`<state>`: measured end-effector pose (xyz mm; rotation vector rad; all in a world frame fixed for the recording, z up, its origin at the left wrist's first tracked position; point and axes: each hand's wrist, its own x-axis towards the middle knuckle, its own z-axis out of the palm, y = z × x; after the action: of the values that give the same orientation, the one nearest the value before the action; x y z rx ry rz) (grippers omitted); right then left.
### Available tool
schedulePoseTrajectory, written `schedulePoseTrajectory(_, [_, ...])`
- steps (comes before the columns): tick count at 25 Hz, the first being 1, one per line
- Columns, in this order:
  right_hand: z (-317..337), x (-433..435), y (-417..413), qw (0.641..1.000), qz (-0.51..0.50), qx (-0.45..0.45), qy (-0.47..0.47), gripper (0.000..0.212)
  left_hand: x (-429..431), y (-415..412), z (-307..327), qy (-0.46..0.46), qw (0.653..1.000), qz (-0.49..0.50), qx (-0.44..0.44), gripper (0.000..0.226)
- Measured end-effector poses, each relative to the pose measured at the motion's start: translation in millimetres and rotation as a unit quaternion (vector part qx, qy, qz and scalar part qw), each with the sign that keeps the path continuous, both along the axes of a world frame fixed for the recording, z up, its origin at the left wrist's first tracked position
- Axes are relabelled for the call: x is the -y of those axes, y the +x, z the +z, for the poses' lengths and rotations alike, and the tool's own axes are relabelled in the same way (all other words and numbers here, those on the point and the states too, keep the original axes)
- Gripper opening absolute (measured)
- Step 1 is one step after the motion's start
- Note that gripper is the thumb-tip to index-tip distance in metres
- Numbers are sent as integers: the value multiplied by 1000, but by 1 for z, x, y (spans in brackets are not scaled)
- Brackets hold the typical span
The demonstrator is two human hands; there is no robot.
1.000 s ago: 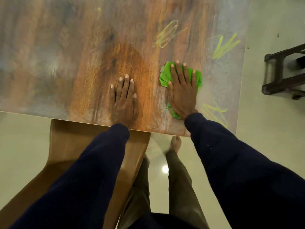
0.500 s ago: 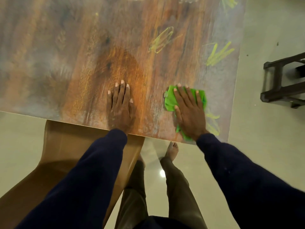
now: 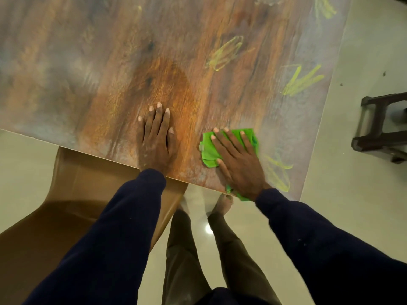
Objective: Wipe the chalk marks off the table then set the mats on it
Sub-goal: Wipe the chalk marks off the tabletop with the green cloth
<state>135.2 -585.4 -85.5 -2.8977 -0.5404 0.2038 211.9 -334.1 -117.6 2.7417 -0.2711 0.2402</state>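
I note table (image 3: 88,62) brown wood-grain under grey-white haze; chalk marks (image 3: 301,81) yellow, right of frame; cloth (image 3: 208,150) bright green; sleeves (image 3: 123,227) dark navy.

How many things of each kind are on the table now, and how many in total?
Hands: 2
Green cloth: 1
Clear yellow chalk marks: 4
Total: 7

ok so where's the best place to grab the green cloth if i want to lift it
Probably the folded left part of the green cloth, from above: it lies flat on the table under the right hand, with thick folds showing there. Its corner overhanging the near edge is another option, from the near side.
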Motion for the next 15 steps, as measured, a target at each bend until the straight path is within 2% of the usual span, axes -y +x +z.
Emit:
schedulePoseTrajectory(4, [-1, 25, 79, 993, -115, 18, -13, 59, -1, 3, -1, 13, 1000, 20, -9, 52])
schedulePoseTrajectory(8, [-6, -28, 143, 992, -111, 60, -5, 60, 0, 3, -3, 17, 1000, 17, -3, 51])
schedulePoseTrajectory(10, [-9, -54, 134, 995, -84, 58, 9, 61, -1, 2, -4, 13, 1000, 20, -11, 51])
schedulePoseTrajectory(12, [-10, -60, 88, 999, -46, 28, 5, 61, -1, 2, -4, 14, 1000, 18, -13, 51])
schedulePoseTrajectory(15, [-5, -21, 28, 999, 36, 3, -8, 64, -2, 4, -4, 12, 1000, 16, -2, 51])
